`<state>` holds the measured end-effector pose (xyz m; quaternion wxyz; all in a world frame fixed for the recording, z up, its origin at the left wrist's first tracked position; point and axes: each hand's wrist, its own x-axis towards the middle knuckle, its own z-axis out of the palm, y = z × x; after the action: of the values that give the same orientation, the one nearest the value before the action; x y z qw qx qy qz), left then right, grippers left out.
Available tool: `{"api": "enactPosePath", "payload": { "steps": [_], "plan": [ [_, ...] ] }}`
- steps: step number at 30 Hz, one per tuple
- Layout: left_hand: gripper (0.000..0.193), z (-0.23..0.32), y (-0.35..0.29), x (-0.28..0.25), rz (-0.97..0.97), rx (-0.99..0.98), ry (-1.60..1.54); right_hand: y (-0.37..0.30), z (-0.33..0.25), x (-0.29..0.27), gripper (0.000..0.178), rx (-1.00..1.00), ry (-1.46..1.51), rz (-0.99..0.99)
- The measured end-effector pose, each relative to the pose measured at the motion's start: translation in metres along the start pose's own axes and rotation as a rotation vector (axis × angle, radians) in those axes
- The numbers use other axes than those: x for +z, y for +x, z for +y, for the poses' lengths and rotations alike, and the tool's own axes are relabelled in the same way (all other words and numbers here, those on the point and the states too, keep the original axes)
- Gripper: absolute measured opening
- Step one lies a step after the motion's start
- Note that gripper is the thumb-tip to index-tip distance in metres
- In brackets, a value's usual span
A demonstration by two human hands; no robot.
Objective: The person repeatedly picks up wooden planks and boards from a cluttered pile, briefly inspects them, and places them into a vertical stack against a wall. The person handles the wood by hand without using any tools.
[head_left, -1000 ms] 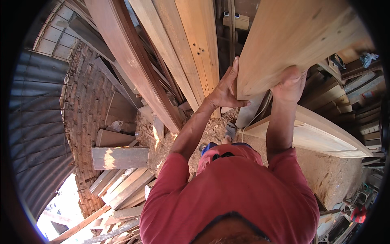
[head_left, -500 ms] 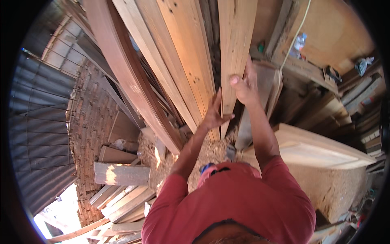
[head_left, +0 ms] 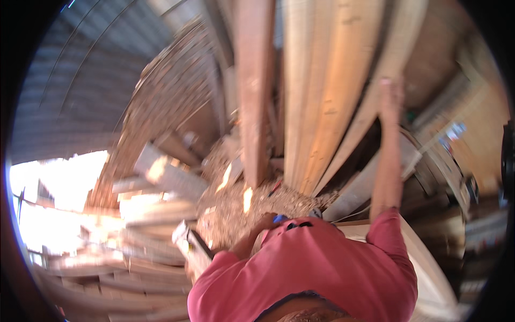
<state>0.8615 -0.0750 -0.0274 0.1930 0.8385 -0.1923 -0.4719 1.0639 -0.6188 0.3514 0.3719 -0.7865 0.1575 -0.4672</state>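
My right hand (head_left: 392,102) is up at the right edge of a pale wooden plank (head_left: 370,115), its thumb toward the plank's face; blur softens the fingers. The plank leans upright, its lower end down by the shavings. Just left of it stand several other long boards (head_left: 327,96), light brown with dark holes. My left hand (head_left: 265,221) is drawn back by my waist, beside a small blue thing (head_left: 280,218) that I cannot make out. Its fingers are mostly hidden and smeared.
A reddish-brown beam (head_left: 254,96) stands left of the boards. Wood shavings (head_left: 236,206) cover the floor. Offcuts (head_left: 155,249) pile up at lower left, near a brick wall (head_left: 166,86) and corrugated metal sheeting (head_left: 86,91). At right lies a pale wooden panel (head_left: 426,268).
My left hand has left the plank and dropped back to my waist. My right hand stays at the plank's edge. The view has swung left, so the boards appear farther right, with more blur.
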Motion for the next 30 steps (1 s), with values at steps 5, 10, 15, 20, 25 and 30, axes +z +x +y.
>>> {"api": "enactPosePath", "payload": {
  "steps": [5, 10, 15, 20, 25, 30],
  "plan": [
    [0.071, -0.026, -0.027, 0.054, 0.329, -0.233, -0.404, 0.003, 0.012, 0.052, 0.077, 0.287, 0.37, -0.132],
    [0.074, 0.016, -0.041, 0.057, 0.373, -0.371, -0.579, -0.025, 0.013, 0.07, 0.091, 0.227, 0.297, -0.128],
    [0.076, 0.01, -0.017, 0.064, 0.317, -0.354, -0.427, -0.024, 0.029, 0.07, 0.089, 0.269, 0.007, -0.193],
    [0.071, -0.025, 0.025, 0.035, 0.249, -0.23, -0.427, -0.046, 0.053, 0.053, 0.083, 0.019, 0.027, -0.194],
    [0.065, -0.021, 0.02, -0.007, 0.298, -0.313, -0.546, -0.099, 0.081, -0.011, 0.078, 0.179, -0.34, -0.286],
    [0.065, -0.016, 0.016, -0.026, 0.269, -0.299, -0.573, -0.078, 0.163, -0.094, 0.074, 0.298, -0.845, -0.3]
  ]
}}
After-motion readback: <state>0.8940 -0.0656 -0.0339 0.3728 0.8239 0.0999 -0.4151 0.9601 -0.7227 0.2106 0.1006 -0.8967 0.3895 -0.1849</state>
